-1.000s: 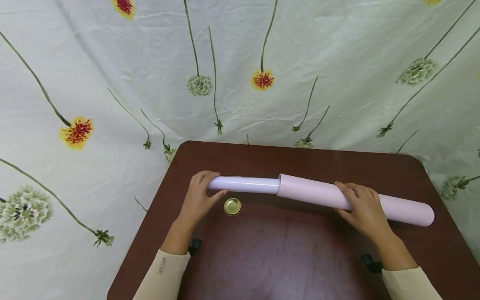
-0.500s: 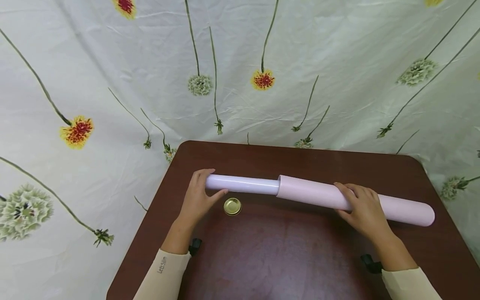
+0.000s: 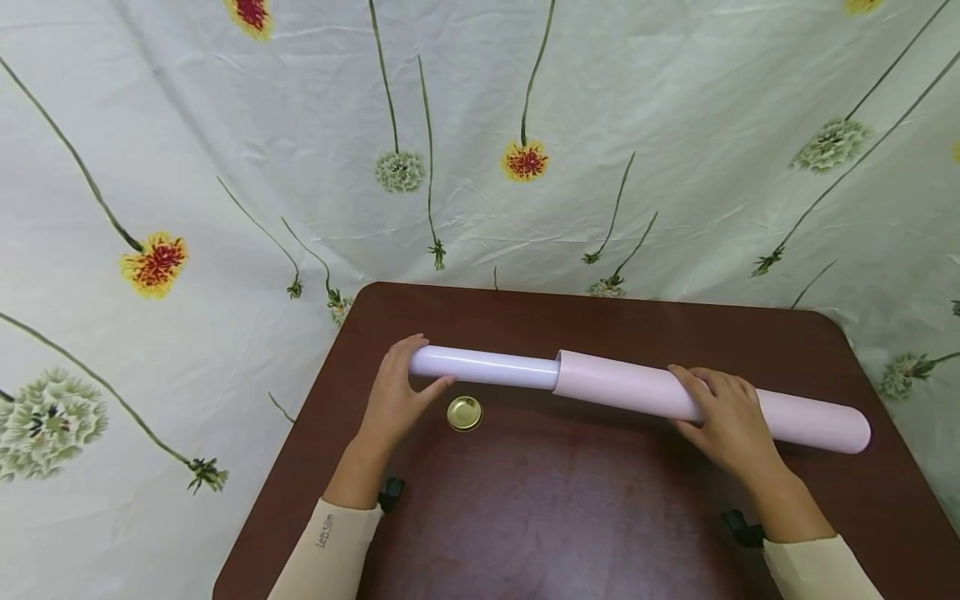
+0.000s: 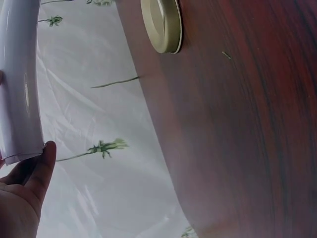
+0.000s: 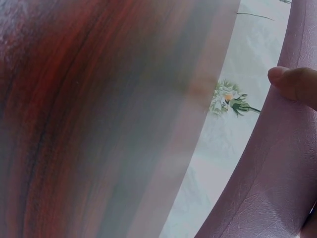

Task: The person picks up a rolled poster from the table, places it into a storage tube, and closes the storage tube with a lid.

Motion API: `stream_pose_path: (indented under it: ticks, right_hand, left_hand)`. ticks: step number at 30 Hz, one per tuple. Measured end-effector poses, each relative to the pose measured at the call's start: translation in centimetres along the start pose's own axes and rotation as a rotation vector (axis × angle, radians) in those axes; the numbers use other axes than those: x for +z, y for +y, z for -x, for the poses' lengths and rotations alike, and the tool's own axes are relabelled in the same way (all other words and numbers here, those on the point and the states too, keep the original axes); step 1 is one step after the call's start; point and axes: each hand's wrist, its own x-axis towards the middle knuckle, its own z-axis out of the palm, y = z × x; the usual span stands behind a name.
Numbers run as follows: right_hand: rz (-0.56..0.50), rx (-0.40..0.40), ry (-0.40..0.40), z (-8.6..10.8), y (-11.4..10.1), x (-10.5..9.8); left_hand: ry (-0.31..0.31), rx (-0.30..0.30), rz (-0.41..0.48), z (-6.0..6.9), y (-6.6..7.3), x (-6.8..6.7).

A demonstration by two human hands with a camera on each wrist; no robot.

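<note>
The pink tube [image 3: 615, 384] hides one end of the white roll [image 3: 487, 368], which points out almost lengthwise; the left hand [image 3: 393, 396] pinches the roll, the right hand [image 3: 727, 417] clasps the tube.

Outer tube [image 3: 615, 385]: plain pale pink; mauve with fine crinkle marks in the right wrist view.
Inner roll [image 3: 483, 367]: pale lilac-white, unpatterned.
Round lid [image 3: 465, 413]: gold, concentric rings.
Surface [image 3: 570, 500]: reddish brown, darker wood-grain streaks.
Backdrop cloth [image 3: 300, 108]: whitish to grey-green, printed with green stems [image 3: 383, 75], pale green-white dandelion heads [image 3: 399, 172], and yellow flower heads [image 3: 525, 161] centred in red.
Left sleeve [image 3: 318, 554]: cream, small dark lettering [image 3: 324, 531].
Right sleeve [image 3: 817, 567]: cream.
Wrist fittings [image 3: 392, 493]: black.
</note>
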Motion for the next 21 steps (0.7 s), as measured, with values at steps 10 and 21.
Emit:
stream_pose_path:
  ticks: [10,21]
  right_hand:
    - [0.0,0.008,-0.004,0.01,0.08,0.12]
    - [-0.01,-0.005,0.012,-0.12,-0.04,0.3]
  left_hand:
    - [-0.02,-0.004,0.012,0.02,0.18,0.13]
    - [-0.028,0.011,0.022,0.02,0.29,0.29]
